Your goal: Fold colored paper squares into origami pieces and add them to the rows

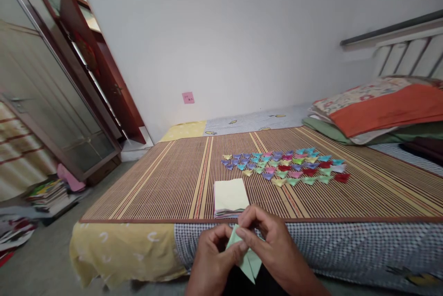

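Between my two hands, just in front of the bed's edge, is a pale green sheet of origami paper [252, 264] folded into a pointed shape. My left hand [216, 254] pinches its left side with thumb and fingers. At the upper part, my right hand [266, 236] grips the paper, its thumb pressed near the top fold. Just beyond my hands lies a stack of square paper [231, 194], cream sheet on top and coloured edges below. Several rows of small folded paper pieces [284, 168] in many colours sit farther back on the mat.
A striped bamboo mat [148, 185] covers the bed. Folded bedding with an orange and floral cover [377, 107] is piled at the right. A pink note [188, 97] is stuck on the wall. Doors [104, 65] and a pile of books [48, 194] are at the left.
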`<state>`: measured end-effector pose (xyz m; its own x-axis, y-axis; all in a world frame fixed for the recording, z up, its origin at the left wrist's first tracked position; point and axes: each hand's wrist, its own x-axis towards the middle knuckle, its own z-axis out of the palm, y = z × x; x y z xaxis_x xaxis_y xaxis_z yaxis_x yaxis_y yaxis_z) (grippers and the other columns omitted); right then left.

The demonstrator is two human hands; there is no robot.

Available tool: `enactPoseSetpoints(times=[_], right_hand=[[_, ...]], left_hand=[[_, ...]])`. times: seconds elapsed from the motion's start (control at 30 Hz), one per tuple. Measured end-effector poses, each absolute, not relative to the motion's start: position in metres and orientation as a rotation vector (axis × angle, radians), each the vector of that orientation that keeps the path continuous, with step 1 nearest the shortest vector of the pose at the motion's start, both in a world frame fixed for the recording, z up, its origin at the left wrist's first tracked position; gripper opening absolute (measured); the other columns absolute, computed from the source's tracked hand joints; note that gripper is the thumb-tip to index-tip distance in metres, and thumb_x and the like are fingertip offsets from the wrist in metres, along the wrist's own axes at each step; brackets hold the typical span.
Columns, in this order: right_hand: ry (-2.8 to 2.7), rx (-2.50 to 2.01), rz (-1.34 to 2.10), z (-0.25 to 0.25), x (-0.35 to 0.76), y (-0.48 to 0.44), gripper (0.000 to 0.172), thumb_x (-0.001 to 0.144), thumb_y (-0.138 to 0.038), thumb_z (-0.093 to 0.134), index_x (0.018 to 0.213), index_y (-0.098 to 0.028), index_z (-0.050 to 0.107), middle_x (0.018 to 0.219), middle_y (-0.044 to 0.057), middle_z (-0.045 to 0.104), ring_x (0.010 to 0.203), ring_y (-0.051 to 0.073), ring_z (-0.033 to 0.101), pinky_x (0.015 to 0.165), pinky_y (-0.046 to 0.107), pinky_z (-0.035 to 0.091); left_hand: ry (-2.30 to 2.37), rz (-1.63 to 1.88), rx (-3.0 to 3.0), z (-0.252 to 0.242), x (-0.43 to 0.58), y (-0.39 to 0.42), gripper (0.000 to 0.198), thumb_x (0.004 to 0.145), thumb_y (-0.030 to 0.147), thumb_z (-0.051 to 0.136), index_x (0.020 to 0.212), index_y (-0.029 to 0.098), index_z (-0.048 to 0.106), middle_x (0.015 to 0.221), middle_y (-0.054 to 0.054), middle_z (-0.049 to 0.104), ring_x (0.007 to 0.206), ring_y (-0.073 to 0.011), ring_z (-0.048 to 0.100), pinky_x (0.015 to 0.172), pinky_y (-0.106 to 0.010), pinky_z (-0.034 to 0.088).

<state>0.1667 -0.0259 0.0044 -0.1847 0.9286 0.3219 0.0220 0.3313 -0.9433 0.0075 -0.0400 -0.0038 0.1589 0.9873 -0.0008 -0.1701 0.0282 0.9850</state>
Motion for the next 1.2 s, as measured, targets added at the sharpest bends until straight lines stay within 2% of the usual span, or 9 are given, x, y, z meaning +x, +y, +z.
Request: enactPoseSetpoints(times=[0.13,0.27,0.47,0.7,0.77,0.8,0.87,1.0,1.2], right_hand=[[-1.495,-0.914,1.195,0.002,0.17,-0.025,0.022,0.086,-0.038,0.071,0.087,-0.019,0.062,0.076,-0.001,0.059,0.071,0.016,0.055,0.066,0.027,0.045],[-1.488,-0.943,1.326,-0.002,0.172,-0.027,0.032,0.085,-0.045,0.072,0.075,-0.018,0.058,0.069,-0.002,0.055,0.066,0.015,0.05,0.061,0.026,0.042],[-1.454,-0.931,1.289,-0.007,0.175,-0.031,0.034,0.092,-0.047,0.062,0.075,-0.018,0.059,0.066,-0.003,0.052,0.062,0.014,0.048,0.058,0.025,0.04],[-1.475,-0.977,1.198,0.005,0.183,-0.026,0.024,0.092,-0.039,0.062,0.078,-0.019,0.063,0.072,-0.001,0.058,0.07,0.017,0.055,0.066,0.027,0.044],[-1.543,-0.995,1.155,0.013,0.177,-0.027,0.012,0.084,-0.03,0.07,0.091,-0.02,0.069,0.083,0.001,0.065,0.079,0.019,0.059,0.072,0.029,0.045],[-1.584,-1.001,1.133,0.016,0.173,-0.028,0.014,0.079,-0.024,0.073,0.092,-0.02,0.07,0.087,0.001,0.067,0.083,0.02,0.061,0.076,0.029,0.045],[-1.639,-0.998,1.057,0.021,0.165,-0.029,0.005,0.08,-0.023,0.07,0.078,-0.019,0.068,0.079,0.001,0.064,0.079,0.02,0.06,0.074,0.029,0.044],[-1.649,-0.975,0.988,0.022,0.157,-0.029,0.024,0.091,-0.03,0.059,0.07,-0.019,0.061,0.072,0.0,0.059,0.072,0.018,0.057,0.068,0.028,0.041],[-1.557,-0.926,1.181,0.016,0.163,-0.021,0.038,0.093,-0.049,0.058,0.069,-0.019,0.058,0.064,-0.003,0.051,0.062,0.015,0.046,0.058,0.026,0.037]], left_hand=[[1.004,1.213,1.095,-0.008,0.006,-0.039,0.036,0.068,0.042,0.089,0.063,0.014,0.066,0.059,0.0,0.062,0.055,-0.0118,0.05,0.056,-0.022,0.041],[1.04,1.279,1.033,-0.009,0.003,-0.041,0.033,0.069,0.042,0.088,0.072,0.014,0.072,0.065,-0.002,0.068,0.059,-0.0139,0.056,0.06,-0.024,0.046],[0.975,1.312,0.919,-0.01,0.006,-0.045,0.031,0.069,0.039,0.089,0.074,0.013,0.073,0.066,-0.002,0.069,0.057,-0.0131,0.056,0.06,-0.025,0.047],[1.017,1.296,1.0,-0.015,0.006,-0.043,0.033,0.072,0.041,0.086,0.07,0.014,0.068,0.066,-0.003,0.067,0.058,-0.0135,0.054,0.057,-0.024,0.044],[1.035,1.28,1.096,-0.016,0.007,-0.042,0.034,0.072,0.041,0.086,0.066,0.015,0.064,0.064,-0.002,0.064,0.059,-0.0136,0.052,0.057,-0.024,0.043],[1.043,1.279,1.146,-0.016,0.007,-0.042,0.035,0.072,0.04,0.086,0.064,0.015,0.063,0.064,-0.001,0.063,0.06,-0.0138,0.051,0.058,-0.023,0.043],[1.061,1.292,1.232,-0.016,0.009,-0.042,0.034,0.073,0.039,0.084,0.063,0.015,0.063,0.064,-0.001,0.06,0.063,-0.0145,0.05,0.06,-0.023,0.042],[1.073,1.248,1.277,-0.013,0.009,-0.044,0.032,0.077,0.04,0.081,0.065,0.014,0.067,0.063,0.0,0.057,0.062,-0.0143,0.048,0.059,-0.024,0.041],[1.085,1.202,1.328,-0.014,0.005,-0.049,0.04,0.077,0.048,0.079,0.06,0.014,0.066,0.057,0.001,0.049,0.058,-0.0135,0.041,0.056,-0.024,0.035]])
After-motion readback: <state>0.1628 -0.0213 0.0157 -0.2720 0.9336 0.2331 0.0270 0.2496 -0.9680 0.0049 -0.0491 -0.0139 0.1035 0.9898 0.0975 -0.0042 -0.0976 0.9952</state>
